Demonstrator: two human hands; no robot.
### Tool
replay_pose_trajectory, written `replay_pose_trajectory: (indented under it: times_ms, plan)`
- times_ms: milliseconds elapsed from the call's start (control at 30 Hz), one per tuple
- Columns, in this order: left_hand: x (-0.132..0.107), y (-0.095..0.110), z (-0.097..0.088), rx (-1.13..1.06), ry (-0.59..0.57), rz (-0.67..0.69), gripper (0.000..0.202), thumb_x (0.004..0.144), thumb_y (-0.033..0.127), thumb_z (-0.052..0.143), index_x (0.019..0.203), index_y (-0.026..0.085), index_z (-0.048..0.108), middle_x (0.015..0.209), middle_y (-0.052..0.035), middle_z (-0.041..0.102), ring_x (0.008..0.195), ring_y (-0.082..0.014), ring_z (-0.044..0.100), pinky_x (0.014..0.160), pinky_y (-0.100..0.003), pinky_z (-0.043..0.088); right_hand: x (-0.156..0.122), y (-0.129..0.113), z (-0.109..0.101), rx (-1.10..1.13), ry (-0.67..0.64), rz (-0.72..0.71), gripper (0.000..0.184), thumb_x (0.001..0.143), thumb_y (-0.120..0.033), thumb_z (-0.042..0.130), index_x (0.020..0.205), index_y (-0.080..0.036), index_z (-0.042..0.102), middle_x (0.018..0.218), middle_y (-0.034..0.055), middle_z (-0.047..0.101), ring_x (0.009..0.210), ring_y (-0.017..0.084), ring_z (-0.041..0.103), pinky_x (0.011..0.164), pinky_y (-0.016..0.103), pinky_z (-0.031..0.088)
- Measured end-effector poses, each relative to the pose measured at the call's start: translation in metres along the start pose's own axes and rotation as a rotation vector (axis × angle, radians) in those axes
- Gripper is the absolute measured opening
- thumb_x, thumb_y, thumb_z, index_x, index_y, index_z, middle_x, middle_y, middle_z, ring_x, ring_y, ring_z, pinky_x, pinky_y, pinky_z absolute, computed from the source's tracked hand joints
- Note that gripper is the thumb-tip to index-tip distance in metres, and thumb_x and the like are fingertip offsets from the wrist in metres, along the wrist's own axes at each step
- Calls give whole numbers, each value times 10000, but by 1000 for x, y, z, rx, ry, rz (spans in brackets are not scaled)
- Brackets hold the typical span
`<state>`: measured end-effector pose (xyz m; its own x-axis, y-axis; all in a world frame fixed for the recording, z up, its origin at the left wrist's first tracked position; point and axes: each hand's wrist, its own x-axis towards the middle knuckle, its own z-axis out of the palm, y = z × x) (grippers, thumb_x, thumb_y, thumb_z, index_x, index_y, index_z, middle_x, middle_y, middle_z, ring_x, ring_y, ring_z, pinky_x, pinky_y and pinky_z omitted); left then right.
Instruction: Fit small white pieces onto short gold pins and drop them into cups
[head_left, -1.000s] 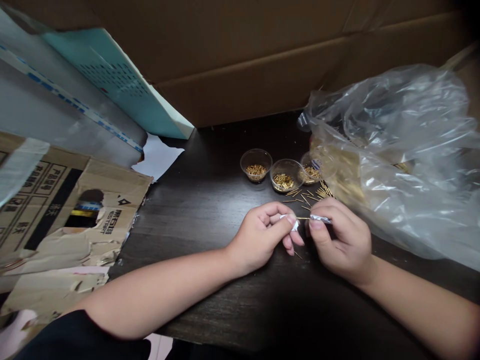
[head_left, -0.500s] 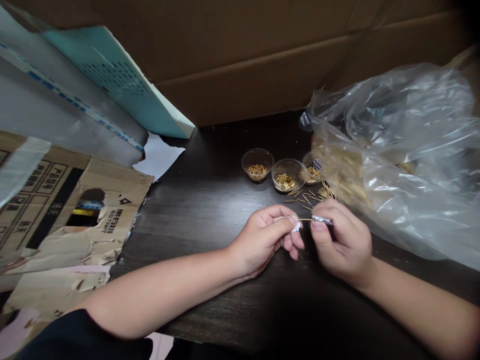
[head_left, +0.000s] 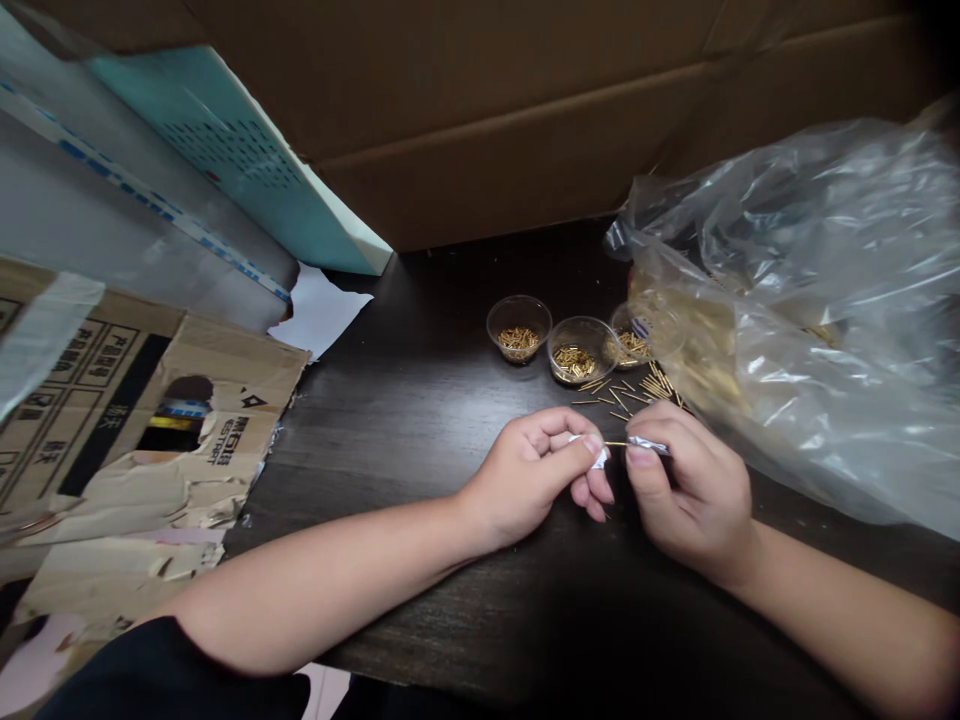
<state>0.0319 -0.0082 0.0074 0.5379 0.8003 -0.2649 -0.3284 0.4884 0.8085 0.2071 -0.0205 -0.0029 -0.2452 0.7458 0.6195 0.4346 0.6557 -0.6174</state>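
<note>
Between my two hands runs a thin gold-coloured pin (head_left: 616, 444). My left hand (head_left: 536, 475) pinches its left end, with a white wrap (head_left: 600, 458) showing at the fingertips. On the other end my right hand (head_left: 686, 490) is closed, thumb against forefinger, over a silvery foil-like wrap (head_left: 647, 445). Beyond the hands lie several loose gold pins (head_left: 619, 395) on the dark table. Clear plastic cups hold small gold pieces: a left cup (head_left: 519, 301), a middle cup (head_left: 577, 325) and a right cup (head_left: 619, 318) partly behind it.
A crumpled clear plastic bag (head_left: 847, 300) with gold-coloured contents takes up the right side. A tall cardboard wall (head_left: 510, 120) closes off the back. On the left are a torn cardboard box (head_left: 247, 430), a turquoise board (head_left: 240, 150) and a scrap of white paper (head_left: 322, 310).
Slightly more of the gold pin shows between the fingertips, and it looks straighter. Both hands keep their grip; the whole view has shifted a little.
</note>
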Motion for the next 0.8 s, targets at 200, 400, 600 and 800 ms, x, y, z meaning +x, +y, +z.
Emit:
replay_pose_trajectory:
  times_ms: [200,400,600,800]
  plan:
    - [-2,3,3,38,1,14,227,894,319,692,825,128,591,618,-7,680,497,-72,619,523,-161,512,-1,-1,-2,8,-12,4,153,881,-21,513,910,-168,543,785,23,529,715,139,532,630,276,449]
    - [-7,2,7,124,50,44,247,891,344,693,832,127,593,617,-6,666,529,-70,628,536,-148,505,-3,-2,-1,56,-11,33,154,892,-21,503,916,-166,547,801,26,540,733,134,541,644,274,452]
    - [-8,6,6,157,0,6,261,895,370,673,820,141,572,611,-3,655,508,-77,607,521,-170,502,-1,-3,-3,77,-17,14,148,888,-27,500,910,-167,540,777,21,524,715,139,531,626,279,449]
    - [-8,9,0,403,-24,137,207,938,323,615,855,133,604,655,-15,652,548,-75,607,544,-170,501,0,-5,-3,124,-56,55,146,893,-41,500,873,-178,548,761,24,540,685,146,533,596,286,450]
